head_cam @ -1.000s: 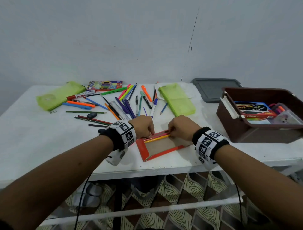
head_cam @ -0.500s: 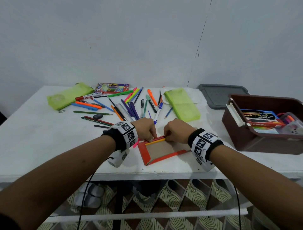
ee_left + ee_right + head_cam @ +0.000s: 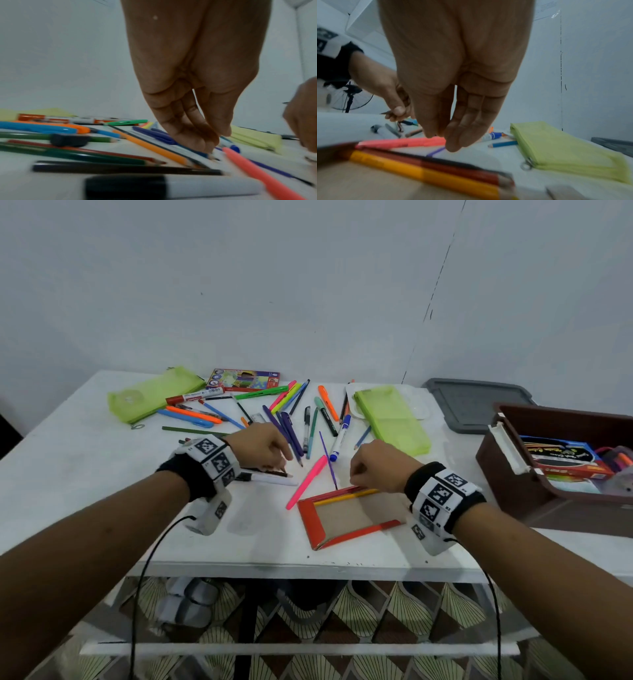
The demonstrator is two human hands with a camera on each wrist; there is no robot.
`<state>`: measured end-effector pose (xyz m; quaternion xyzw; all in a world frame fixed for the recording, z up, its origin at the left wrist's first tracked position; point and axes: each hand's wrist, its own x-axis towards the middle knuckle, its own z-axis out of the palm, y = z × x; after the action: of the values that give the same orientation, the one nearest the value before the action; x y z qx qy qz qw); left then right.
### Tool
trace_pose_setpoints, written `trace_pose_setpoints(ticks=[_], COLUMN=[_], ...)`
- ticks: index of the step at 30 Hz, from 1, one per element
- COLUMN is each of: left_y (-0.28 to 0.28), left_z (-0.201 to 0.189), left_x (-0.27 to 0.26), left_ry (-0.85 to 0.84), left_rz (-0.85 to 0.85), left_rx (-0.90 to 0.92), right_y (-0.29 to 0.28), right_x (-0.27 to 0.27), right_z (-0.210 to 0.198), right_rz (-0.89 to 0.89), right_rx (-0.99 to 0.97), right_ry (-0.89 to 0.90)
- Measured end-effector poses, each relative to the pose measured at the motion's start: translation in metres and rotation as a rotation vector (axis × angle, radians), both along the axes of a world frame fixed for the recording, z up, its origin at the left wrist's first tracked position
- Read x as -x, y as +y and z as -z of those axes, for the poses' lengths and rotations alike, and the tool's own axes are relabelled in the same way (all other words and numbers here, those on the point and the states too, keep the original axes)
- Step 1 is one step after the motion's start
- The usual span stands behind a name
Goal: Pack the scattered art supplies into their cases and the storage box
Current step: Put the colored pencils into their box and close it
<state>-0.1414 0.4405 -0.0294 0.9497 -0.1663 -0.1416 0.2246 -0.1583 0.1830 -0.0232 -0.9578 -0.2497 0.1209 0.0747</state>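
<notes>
- Head view: your tabletop carries one brown storage box, well to the right of your fingers, and two green pouches.
- One red pencil tray lies just under your right hand; two pencils sit inside.
- Right fingers hang loosely curled, holding nothing.
- Your left hand pinches a dark pencil.
- Risk, I judge: the pink pen beside the tray could roll if nudged.

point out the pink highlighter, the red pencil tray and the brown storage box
pink highlighter (image 3: 307, 481), head view, middle of its barrel
red pencil tray (image 3: 311, 522), head view, left red edge
brown storage box (image 3: 507, 487), head view, near left wall
</notes>
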Motion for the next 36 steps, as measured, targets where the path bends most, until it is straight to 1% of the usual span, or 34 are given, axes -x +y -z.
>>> trace_pose_setpoints(ticks=[5, 10, 12, 17, 19, 22, 26, 28, 33, 34, 36], left_y=[0.067, 0.122, 0.140, 0.167, 0.170, 0.170, 0.167, 0.169, 0.166, 0.164, 0.160], left_z=[0.004, 0.011, 0.013, 0.015, 0.016, 0.021, 0.026, 0.026, 0.023, 0.023, 0.025], left_x=[-0.001, -0.010, -0.016, -0.034, -0.041, -0.048, -0.054, -0.056, -0.055, -0.054, -0.051], left_ry=[-0.074, -0.065, -0.068, -0.077, -0.079, -0.099, -0.147, -0.129, -0.126, -0.109, -0.082], left_rz=[-0.148, -0.188, -0.187, -0.111, -0.063, 0.016, 0.091, 0.122, 0.201, 0.224, 0.274], left_rx=[-0.007, -0.056, -0.089, -0.164, -0.148, -0.120, -0.140, -0.145, -0.138, -0.141, -0.193], right_y=[0.045, 0.110, 0.136, 0.181, 0.187, 0.188, 0.186, 0.186, 0.177, 0.174, 0.167], right_x=[-0.008, -0.025, -0.031, -0.043, -0.046, -0.046, -0.037, -0.032, -0.019, -0.015, -0.003], right_z=[-0.016, -0.015, -0.013, 0.005, 0.010, 0.011, 0.016, 0.013, -0.012, -0.016, -0.019], right_rz=[-0.022, -0.026, -0.027, -0.007, -0.001, 0.001, 0.014, 0.037, 0.189, 0.234, 0.343], right_rx=[-0.141, -0.205, -0.172, 0.025, 0.082, 0.113, 0.150, 0.147, 0.016, -0.036, -0.205], right_ry=[-0.027, 0.031, 0.054, 0.116, 0.125, 0.130, 0.131, 0.131, 0.088, 0.077, 0.057])
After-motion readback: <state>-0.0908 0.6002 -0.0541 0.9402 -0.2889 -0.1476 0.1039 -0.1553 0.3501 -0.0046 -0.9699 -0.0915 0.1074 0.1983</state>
